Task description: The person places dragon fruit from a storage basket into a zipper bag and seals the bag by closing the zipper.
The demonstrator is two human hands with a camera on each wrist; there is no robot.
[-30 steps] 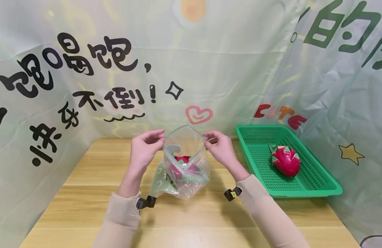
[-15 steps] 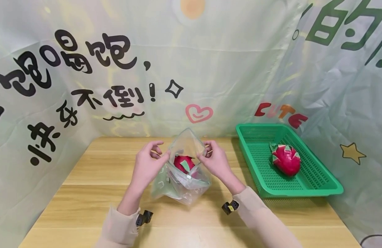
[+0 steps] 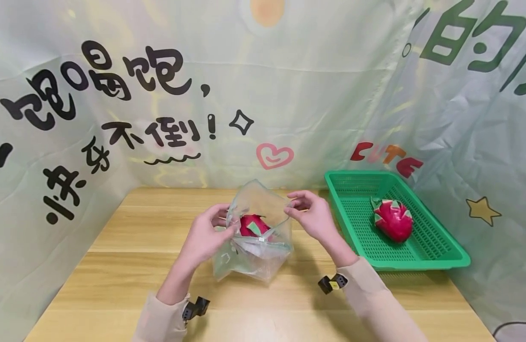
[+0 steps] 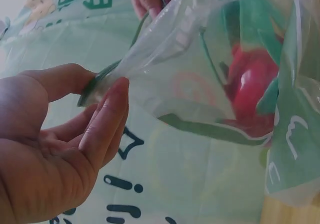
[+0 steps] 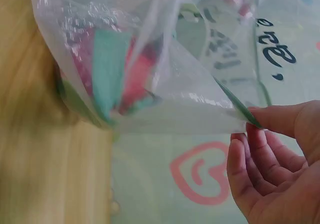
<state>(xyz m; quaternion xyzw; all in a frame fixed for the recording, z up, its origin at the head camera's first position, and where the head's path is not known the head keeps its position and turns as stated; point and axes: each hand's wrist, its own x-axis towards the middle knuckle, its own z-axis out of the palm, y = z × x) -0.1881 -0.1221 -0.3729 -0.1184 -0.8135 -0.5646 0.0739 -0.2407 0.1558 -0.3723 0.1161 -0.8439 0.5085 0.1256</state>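
Observation:
A clear plastic bag (image 3: 263, 261) with green printing stands on the table, its mouth spread wide. Inside it sits a red dragon fruit (image 3: 252, 226) with green scales, seen through the film in both wrist views. My left hand (image 3: 209, 236) pinches the bag's left edge between thumb and fingers; the left wrist view shows the rim (image 4: 100, 82) in that grip. At the opposite edge, my right hand (image 3: 312, 213) pinches the rim, and the right wrist view shows thumb and forefinger (image 5: 260, 126) meeting on the green-edged corner.
To the right stands a green plastic basket (image 3: 417, 264) with another dragon fruit (image 3: 393, 221) in it. The wooden table (image 3: 139, 280) ends at a printed cloth backdrop (image 3: 314, 109) behind and at both sides.
The hands first came closer together and lower, then the right hand moved outward to the right. The bag's mouth tipped toward me and widened, showing more of the dragon fruit inside.

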